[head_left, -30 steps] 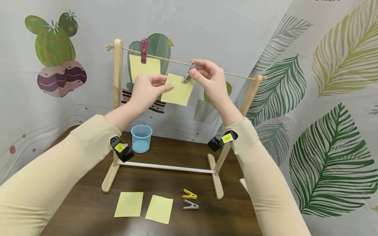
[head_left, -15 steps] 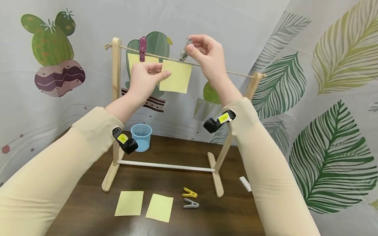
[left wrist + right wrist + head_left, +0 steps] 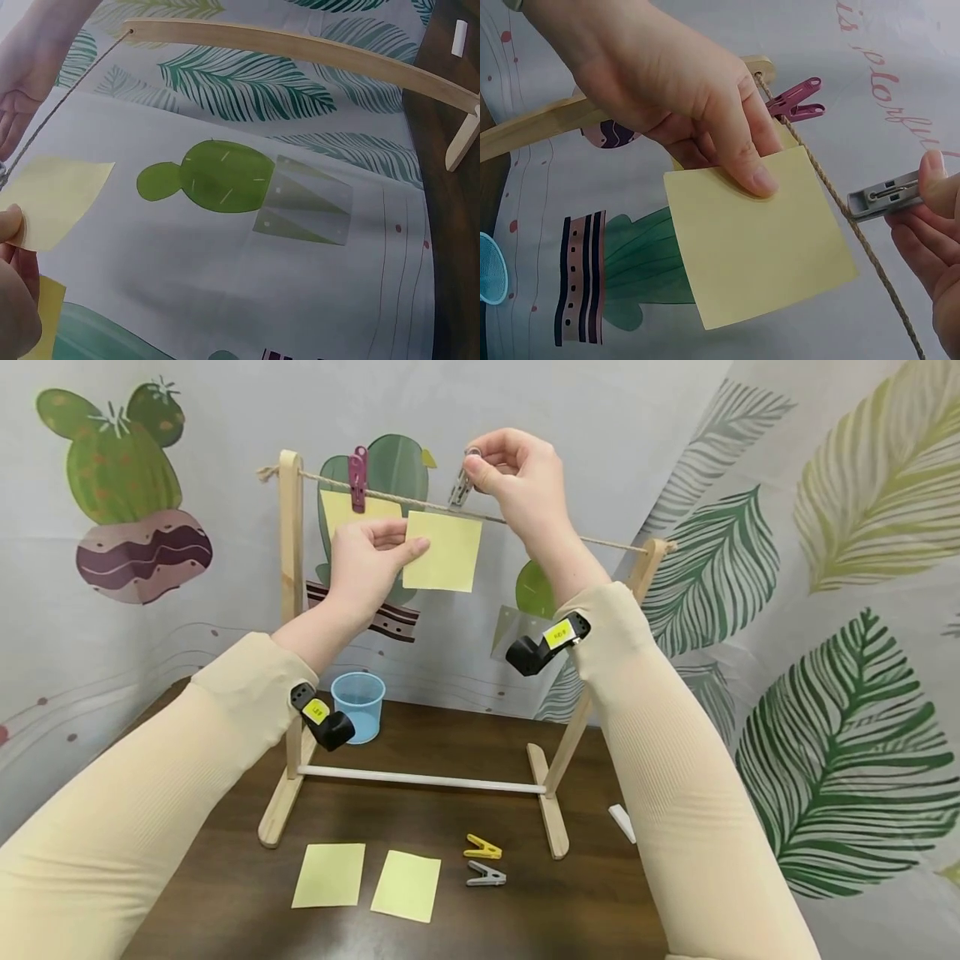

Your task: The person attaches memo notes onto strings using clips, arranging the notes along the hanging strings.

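My left hand [image 3: 365,564] pinches a yellow sticky note [image 3: 446,556] by its left edge, thumb in front. The note's top edge lies just below and in front of a twine line [image 3: 607,542]. Above it, my right hand [image 3: 528,485] pinches a grey clothespin [image 3: 459,491] by its handles. In the right wrist view the clothespin's [image 3: 881,198] tip meets the twine, beside the note [image 3: 757,247] and apart from it. Further left, a purple clothespin [image 3: 357,481] holds another yellow note [image 3: 339,510] on the twine, partly hidden by my left hand.
A wooden stand [image 3: 291,543] with a white bottom bar [image 3: 420,779] carries the twine. Two yellow notes [image 3: 328,877], a yellow clothespin [image 3: 482,847] and a second grey clothespin [image 3: 486,874] lie on the table [image 3: 240,893]. A blue cup [image 3: 360,706] stands behind; a white piece [image 3: 622,823] lies right.
Both hands have risen to the twine. The grey clothespin has come off the note's upper right corner and moved up to the twine; the note is now upright and higher.
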The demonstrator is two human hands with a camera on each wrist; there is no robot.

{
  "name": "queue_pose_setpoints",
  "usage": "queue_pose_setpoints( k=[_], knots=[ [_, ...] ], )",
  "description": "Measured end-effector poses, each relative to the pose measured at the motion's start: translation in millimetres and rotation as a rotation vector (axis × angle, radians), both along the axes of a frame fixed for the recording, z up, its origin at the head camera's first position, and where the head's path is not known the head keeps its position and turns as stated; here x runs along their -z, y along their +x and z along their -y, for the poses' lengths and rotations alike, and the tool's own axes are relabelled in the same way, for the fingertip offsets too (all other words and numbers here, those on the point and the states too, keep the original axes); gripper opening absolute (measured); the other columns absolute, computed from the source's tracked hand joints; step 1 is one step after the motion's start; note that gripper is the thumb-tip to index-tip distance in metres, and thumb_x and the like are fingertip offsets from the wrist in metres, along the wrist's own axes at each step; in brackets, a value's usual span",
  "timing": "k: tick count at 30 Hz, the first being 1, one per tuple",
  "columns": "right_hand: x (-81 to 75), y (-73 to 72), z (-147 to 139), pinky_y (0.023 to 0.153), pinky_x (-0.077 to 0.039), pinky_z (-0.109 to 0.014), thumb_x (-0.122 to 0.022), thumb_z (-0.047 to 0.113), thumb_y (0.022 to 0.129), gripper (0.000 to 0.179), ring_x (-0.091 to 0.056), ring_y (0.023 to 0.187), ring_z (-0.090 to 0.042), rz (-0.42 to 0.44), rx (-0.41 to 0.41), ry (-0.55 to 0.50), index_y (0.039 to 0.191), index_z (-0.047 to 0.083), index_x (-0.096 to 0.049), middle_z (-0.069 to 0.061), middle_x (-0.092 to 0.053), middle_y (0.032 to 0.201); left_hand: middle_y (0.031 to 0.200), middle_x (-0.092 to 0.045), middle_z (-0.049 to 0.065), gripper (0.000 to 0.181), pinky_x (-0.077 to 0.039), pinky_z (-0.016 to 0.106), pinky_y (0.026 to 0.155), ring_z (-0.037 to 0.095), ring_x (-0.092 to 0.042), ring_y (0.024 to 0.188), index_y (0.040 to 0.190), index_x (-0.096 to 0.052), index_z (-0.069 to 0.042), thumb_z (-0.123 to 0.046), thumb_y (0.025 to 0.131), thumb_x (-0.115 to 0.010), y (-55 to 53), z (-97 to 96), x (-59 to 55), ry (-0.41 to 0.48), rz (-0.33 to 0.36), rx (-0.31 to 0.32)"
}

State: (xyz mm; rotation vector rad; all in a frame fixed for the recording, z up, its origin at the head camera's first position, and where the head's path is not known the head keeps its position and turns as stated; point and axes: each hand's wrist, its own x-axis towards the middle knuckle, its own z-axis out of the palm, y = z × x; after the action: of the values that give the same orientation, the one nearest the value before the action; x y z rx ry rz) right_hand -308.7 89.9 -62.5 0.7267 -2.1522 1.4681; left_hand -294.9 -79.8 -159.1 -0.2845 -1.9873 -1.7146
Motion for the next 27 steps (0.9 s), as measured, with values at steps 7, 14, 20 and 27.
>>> queue_pose_setpoints(
  k=[7,14,20,27],
  knots=[
    [2.4,-1.7,3,0.08,-0.05,-0.021,-0.07,0.01,0.09,0.015,-0.062,0.076,-0.007,0.002,0.031,0.043,0.102,0.001,-0.069,0.007,-0.063,0.076,0.116,-0.07,0.016,0.039,-0.051,0.023,0.088,0.013,-0.066,0.102,0.121,-0.068,-0.001,-0.021,0.088,-0.074,-4.6,-0.5,3.0,-0.008,-0.014,-0.031],
    [3.3,-0.3,10,0.083,-0.051,-0.022,-0.069,0.017,0.092,0.016,-0.063,0.081,-0.008,0.029,0.06,0.12,0.103,0.005,-0.07,0.007,-0.064,0.078,0.118,-0.07,0.017,0.039,-0.052,0.025,0.091,0.016,-0.066,0.106,0.122,-0.067,0.0,-0.021,0.088,-0.074,-5.4,0.0,4.0,-0.009,-0.014,-0.031],
    [1.5,0.9,15,0.082,-0.051,-0.021,-0.069,0.019,0.092,0.015,-0.063,0.081,-0.008,0.039,0.092,0.176,0.101,0.008,-0.071,0.008,-0.063,0.077,0.119,-0.069,0.016,0.04,-0.051,0.026,0.093,0.016,-0.066,0.106,0.122,-0.067,-0.001,-0.022,0.089,-0.074,-4.4,0.9,2.4,-0.016,-0.013,-0.028],
    [1.7,1.5,17,0.082,-0.05,-0.022,-0.068,0.021,0.093,0.017,-0.062,0.083,-0.011,0.079,0.098,0.243,0.104,0.009,-0.072,0.007,-0.063,0.078,0.117,-0.07,0.017,0.039,-0.052,0.025,0.091,0.017,-0.067,0.103,0.12,-0.068,0.0,-0.021,0.088,-0.074,-2.6,1.5,1.3,-0.026,-0.034,-0.033]
  ],
)
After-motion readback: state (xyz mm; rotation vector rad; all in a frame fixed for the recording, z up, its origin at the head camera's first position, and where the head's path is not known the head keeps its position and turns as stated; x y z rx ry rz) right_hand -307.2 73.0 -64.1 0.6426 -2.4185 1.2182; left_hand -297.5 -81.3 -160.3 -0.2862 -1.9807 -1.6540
